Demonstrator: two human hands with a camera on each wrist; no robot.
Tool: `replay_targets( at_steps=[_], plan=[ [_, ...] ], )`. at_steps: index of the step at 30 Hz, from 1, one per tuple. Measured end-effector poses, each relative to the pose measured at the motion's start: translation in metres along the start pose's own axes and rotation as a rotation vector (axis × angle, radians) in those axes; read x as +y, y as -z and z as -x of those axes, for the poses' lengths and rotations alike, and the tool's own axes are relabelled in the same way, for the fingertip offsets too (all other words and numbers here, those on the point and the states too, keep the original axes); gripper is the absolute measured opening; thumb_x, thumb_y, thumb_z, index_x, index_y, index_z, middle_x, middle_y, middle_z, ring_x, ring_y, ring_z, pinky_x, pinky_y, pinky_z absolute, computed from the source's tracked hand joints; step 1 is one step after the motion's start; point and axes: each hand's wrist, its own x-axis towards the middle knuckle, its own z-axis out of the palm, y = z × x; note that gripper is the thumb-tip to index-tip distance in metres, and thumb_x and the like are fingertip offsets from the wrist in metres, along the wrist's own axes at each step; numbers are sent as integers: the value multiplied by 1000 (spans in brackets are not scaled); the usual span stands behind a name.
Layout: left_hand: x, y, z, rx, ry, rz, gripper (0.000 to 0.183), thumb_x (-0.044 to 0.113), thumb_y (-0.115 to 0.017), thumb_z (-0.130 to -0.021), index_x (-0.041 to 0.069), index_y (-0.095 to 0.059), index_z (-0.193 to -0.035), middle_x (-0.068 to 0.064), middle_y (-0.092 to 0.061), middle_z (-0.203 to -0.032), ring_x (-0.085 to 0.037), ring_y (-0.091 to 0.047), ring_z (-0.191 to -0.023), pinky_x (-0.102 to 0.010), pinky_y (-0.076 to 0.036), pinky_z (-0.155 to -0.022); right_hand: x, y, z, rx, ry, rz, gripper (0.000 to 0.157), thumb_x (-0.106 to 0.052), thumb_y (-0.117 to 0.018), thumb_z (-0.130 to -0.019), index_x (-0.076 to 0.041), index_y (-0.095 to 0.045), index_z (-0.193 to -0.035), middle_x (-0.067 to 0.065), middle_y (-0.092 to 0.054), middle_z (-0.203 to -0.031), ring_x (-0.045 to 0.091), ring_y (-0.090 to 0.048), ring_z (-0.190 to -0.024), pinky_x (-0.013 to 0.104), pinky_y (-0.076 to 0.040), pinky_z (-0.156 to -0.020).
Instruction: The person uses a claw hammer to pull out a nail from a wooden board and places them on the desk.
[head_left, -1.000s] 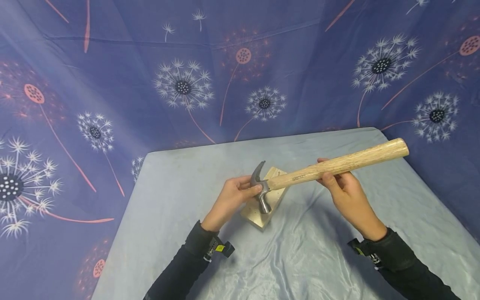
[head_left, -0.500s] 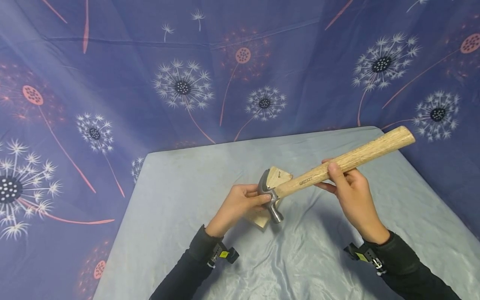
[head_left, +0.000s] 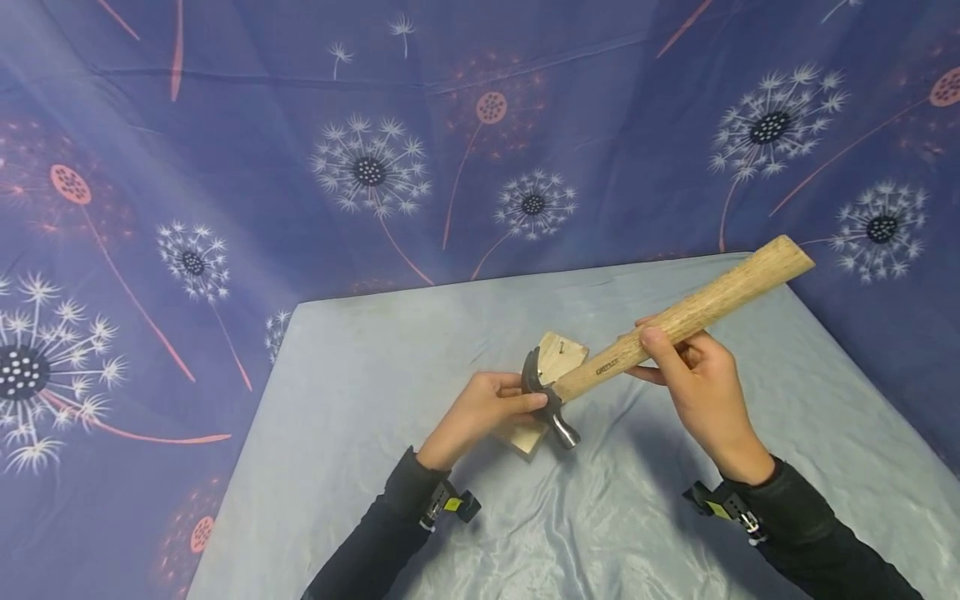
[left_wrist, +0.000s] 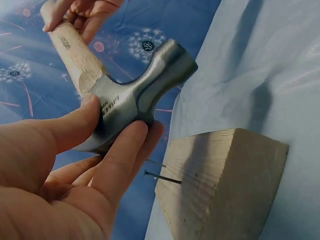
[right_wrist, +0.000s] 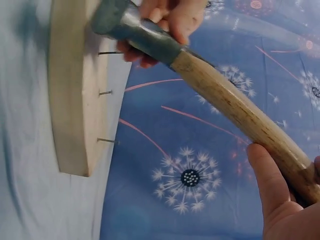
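A claw hammer (head_left: 690, 312) with a pale wooden handle and grey metal head is held up slantwise between both hands. My left hand (head_left: 483, 412) pinches the hammer head between thumb and fingers, as the left wrist view shows. Midway along the handle, my right hand (head_left: 701, 392) grips the wood with thumb and fingers. Below the head lies a wooden block (left_wrist: 240, 185), partly hidden by the hammer and left hand in the head view. Several nails stick up from it, one nail (left_wrist: 162, 177) close to the left fingers but apart from the hammer.
A pale blue satin cloth (head_left: 360, 367) covers the table, wrinkled toward the front. Behind and beside it hangs a blue curtain (head_left: 615, 167) printed with dandelions. Each black sleeve bears a wrist camera (head_left: 453, 504).
The hammer has tilted, its handle end rising and its head shifting right and toward me. Both hands keep hold of it; the left hand has moved slightly right. The block stays put.
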Motion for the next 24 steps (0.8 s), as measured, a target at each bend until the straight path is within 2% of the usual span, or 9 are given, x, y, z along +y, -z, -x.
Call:
replay_targets(
  at_steps=[6,9,13,15,17,20,24],
  plan=[
    [-3,2,3,-32,12,-28,31,29,-75,-85,11,-71,-110,-6,-72,-98,-25,-70,-89,-37,-52,-80,-4,-2,0,-8,20,25,25,-7,-52,-100,7,-57,-120,25,-60,-111,27,-64,-101,41,-51,-75],
    [-1,5,3,-24,-21,-32,34,27,-74,-87,10,-68,-116,-8,-71,-99,-30,-70,-89,-40,-52,-79,-6,-2,0,-12,27,52,24,-6,-53,-100,6,-58,-120,25,-62,-111,28,-65,-100,41,-51,-75],
    [-1,13,3,103,-115,-119,34,29,-70,-90,10,-66,-118,-9,-70,-99,-37,-66,-83,-47,-52,-73,-6,-1,0,2,26,115,24,-9,-55,-99,1,-61,-120,20,-65,-108,26,-65,-98,39,-52,-74],
    [-4,18,4,193,-155,-183,33,30,-70,-90,13,-66,-118,-6,-68,-103,-36,-63,-86,-47,-51,-71,-6,1,1,7,27,152,24,-9,-56,-99,0,-62,-120,19,-66,-107,24,-66,-96,38,-52,-73],
    [-9,21,4,252,-165,-247,37,32,-71,-89,16,-64,-122,-4,-64,-112,-33,-60,-95,-43,-50,-76,-6,2,1,8,31,185,24,-9,-56,-99,-1,-62,-120,18,-67,-106,22,-66,-95,37,-52,-73],
    [-18,23,2,253,-127,-346,56,36,-74,-85,17,-54,-134,-5,-54,-129,-28,-54,-111,-38,-48,-83,-8,2,2,7,44,230,24,-8,-56,-98,0,-62,-121,18,-67,-106,20,-67,-94,35,-53,-71],
    [-27,17,1,181,-51,-481,83,43,-78,-80,10,-41,-146,-11,-43,-141,-29,-49,-121,-37,-43,-91,-18,-3,2,7,53,273,22,-7,-56,-98,2,-62,-118,19,-67,-105,18,-67,-94,34,-53,-71]
  ],
)
